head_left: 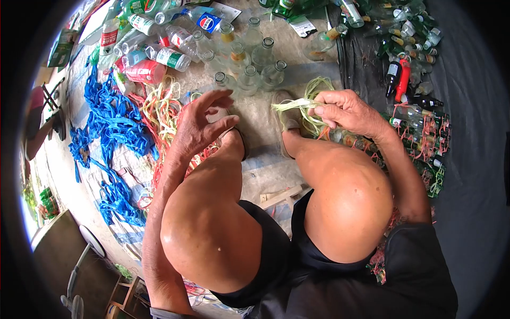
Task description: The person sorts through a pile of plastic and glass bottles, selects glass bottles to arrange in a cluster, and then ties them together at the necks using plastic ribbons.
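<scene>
My right hand (345,112) pinches a loose bundle of pale yellow-green plastic strips (297,104) between thumb and fingers. Part of the bundle loops up behind the fingers, and its loose end points left over my right shoe (287,119). My left hand (206,121) hovers over my left shoe with the thumb and fingers apart, and nothing shows between them. Just beyond my feet, several see-through glass bottles (248,81) stand upright in a group. Red and yellow strips (167,133) lie tangled on the ground beside my left hand.
Blue strips (114,122) are heaped at the left. Plastic bottles (178,56) pile up at the far left. Green and brown glass bottles (393,74) lie along the right, some bound with pink strips. A wooden piece (281,197) lies between my legs; a fan (93,240) stands lower left.
</scene>
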Demonstrator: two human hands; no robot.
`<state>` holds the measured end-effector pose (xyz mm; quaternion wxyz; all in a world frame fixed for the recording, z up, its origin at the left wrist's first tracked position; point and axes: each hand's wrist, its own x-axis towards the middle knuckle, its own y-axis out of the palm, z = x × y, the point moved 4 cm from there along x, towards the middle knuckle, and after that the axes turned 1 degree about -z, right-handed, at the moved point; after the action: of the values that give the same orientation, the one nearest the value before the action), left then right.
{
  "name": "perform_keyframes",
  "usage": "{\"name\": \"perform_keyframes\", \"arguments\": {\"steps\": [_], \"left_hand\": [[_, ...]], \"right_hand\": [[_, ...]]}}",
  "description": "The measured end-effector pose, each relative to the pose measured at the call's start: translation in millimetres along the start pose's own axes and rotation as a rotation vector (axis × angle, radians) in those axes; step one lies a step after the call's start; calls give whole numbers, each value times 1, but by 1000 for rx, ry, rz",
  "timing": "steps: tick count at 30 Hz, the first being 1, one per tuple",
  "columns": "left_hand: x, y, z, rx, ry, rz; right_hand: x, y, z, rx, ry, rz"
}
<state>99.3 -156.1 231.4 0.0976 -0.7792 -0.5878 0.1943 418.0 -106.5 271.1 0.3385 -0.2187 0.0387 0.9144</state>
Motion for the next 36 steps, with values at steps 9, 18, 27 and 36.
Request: {"name": "perform_keyframes", "arguments": {"steps": [9,18,27,36], "left_hand": [[35,30,-84,117,169,304],[0,0,-76,63,-43,145],[-21,-31,-102,77,43,-9],[-30,-63,-139,171,80,-106]], "right_hand": [[-2,9,65,98,-123,-57],[-7,-12,41,210,-154,-259],[-14,-12,20,-141,-252,-284],[-51,-30,31,-221,-275,-347]]}}
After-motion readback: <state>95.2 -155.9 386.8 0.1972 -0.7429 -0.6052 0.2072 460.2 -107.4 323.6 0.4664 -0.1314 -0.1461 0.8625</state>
